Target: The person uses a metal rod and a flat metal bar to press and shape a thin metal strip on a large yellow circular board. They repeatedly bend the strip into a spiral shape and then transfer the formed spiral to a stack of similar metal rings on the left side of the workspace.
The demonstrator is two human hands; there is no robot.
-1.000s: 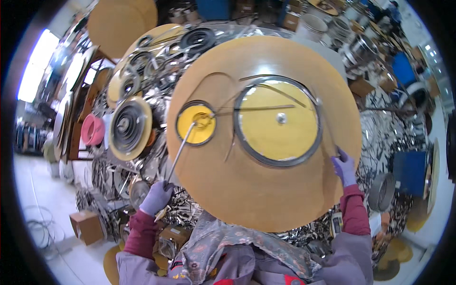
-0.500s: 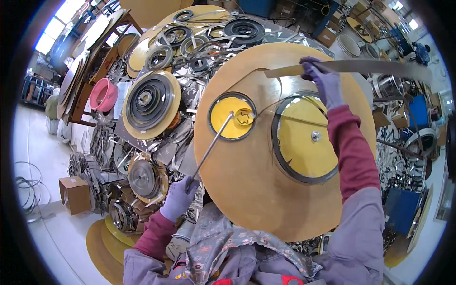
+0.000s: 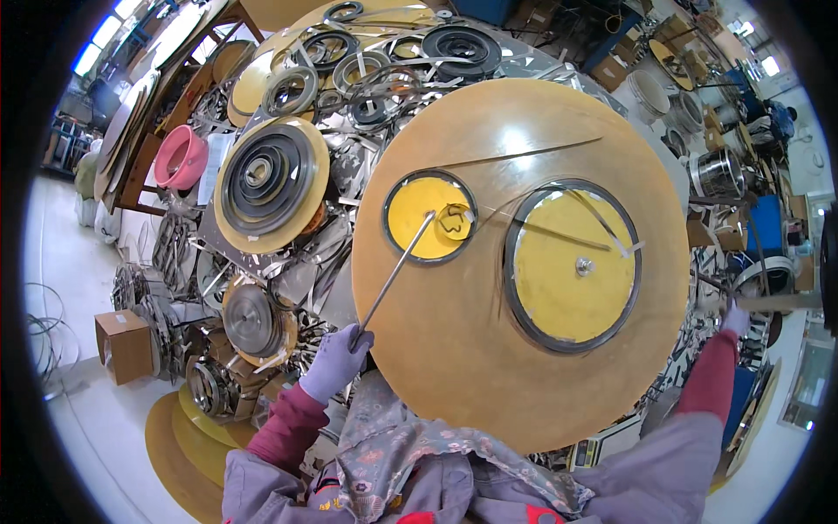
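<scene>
My left hand (image 3: 336, 362) is closed around one end of a thin metal rod (image 3: 395, 272). The rod's far tip rests at the middle of the smaller yellow disc (image 3: 408, 229), which has a dark ring round its rim. Out to the far right, past the board's edge, my right hand (image 3: 736, 320) grips a long flat metal strip (image 3: 781, 303), partly blurred. Between my hands lies a large round tan board (image 3: 436, 358). It bears the small disc and a larger yellow disc (image 3: 559, 288) inside a dark ring (image 3: 522, 321). A narrow dark strip (image 3: 524, 153) runs from the small ring across the board.
Behind and left are stacked dark rings on a round board (image 3: 266, 179), several loose coils, and metal strip scraps. A pink basin (image 3: 181, 158) stands farther left, a cardboard box (image 3: 123, 347) on the floor below. A steel drum (image 3: 717, 172) and blue bin (image 3: 765, 223) sit right.
My right hand has swung from above the board out to the right and down, carrying the flat strip with it. The left hand still holds the rod at the small disc.
</scene>
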